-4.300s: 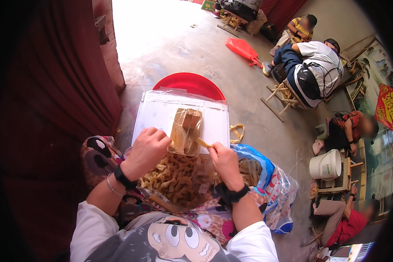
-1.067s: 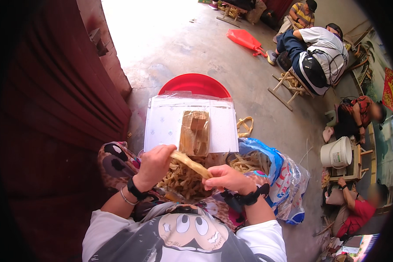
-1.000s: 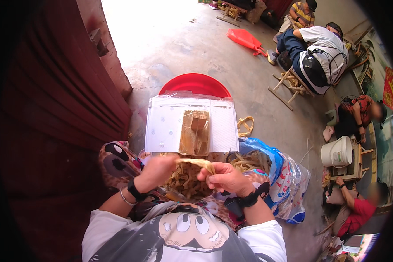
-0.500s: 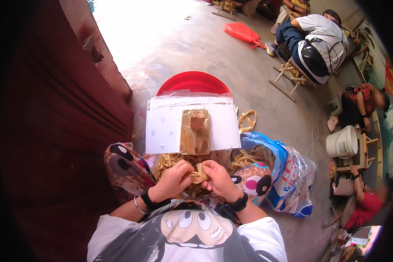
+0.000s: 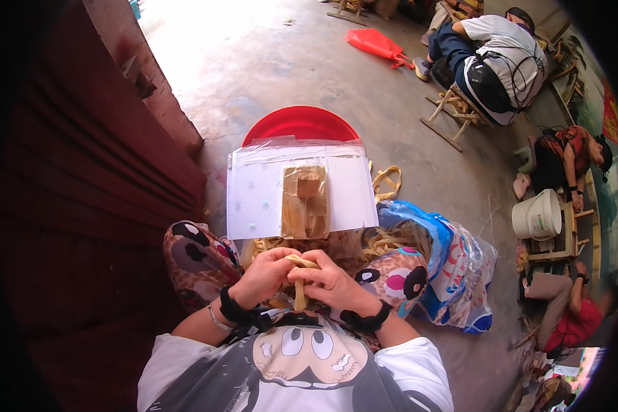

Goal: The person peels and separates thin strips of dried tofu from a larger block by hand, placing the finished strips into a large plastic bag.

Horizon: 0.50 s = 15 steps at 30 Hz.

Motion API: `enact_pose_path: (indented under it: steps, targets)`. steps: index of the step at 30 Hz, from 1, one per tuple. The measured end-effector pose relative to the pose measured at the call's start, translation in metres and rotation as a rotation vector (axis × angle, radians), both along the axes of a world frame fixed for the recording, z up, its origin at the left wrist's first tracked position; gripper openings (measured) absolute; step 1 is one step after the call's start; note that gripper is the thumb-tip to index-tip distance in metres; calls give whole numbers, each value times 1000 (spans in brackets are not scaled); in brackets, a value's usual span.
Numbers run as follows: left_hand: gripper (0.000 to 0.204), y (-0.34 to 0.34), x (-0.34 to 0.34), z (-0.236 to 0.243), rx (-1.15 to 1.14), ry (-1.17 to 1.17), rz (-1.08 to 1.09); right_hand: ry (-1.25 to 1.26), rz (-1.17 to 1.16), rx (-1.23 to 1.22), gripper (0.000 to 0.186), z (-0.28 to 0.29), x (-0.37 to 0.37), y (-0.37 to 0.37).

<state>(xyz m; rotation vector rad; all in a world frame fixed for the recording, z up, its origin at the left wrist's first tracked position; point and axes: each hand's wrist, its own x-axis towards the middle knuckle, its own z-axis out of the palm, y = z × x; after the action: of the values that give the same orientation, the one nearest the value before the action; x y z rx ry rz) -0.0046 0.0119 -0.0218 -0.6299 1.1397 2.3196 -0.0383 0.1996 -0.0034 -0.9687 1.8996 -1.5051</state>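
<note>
Over my lap, my left hand [image 5: 266, 277] and my right hand [image 5: 333, 281] meet, each closed on the same tan, flat, fibrous strip [image 5: 299, 294]. One end of the strip bends over between my fingertips, and another part hangs down toward my shirt. Beyond my hands, a brown block [image 5: 305, 209] wrapped in clear film lies on a white, plastic-covered board [image 5: 254, 185]. More tan strips [image 5: 271, 245] lie under the board's near edge, partly hidden by my hands.
A red round basin [image 5: 299, 122] shows behind the board. By my right knee, a blue and clear plastic bag [image 5: 453, 275] stands beside loose strips [image 5: 395, 240]. A dark red door [image 5: 103, 178] rises at left. Seated people, a white bucket [image 5: 537, 214] and a wooden stool [image 5: 453, 113] are at right.
My hands have come closer together and turned inward. The strip, earlier stretched between them, is now folded over, with a part hanging down.
</note>
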Motion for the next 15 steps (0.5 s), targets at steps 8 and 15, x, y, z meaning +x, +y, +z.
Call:
enact_pose_path:
  steps: [8, 15]
  targets:
    - [11, -8, 2, -8, 125, 33, -28, -178, -96, -183, 28, -12, -4, 1]
    - [10, 2, 2, -9, 177, -142, 7, 18, -125, -180, 26, -27, -1, 8]
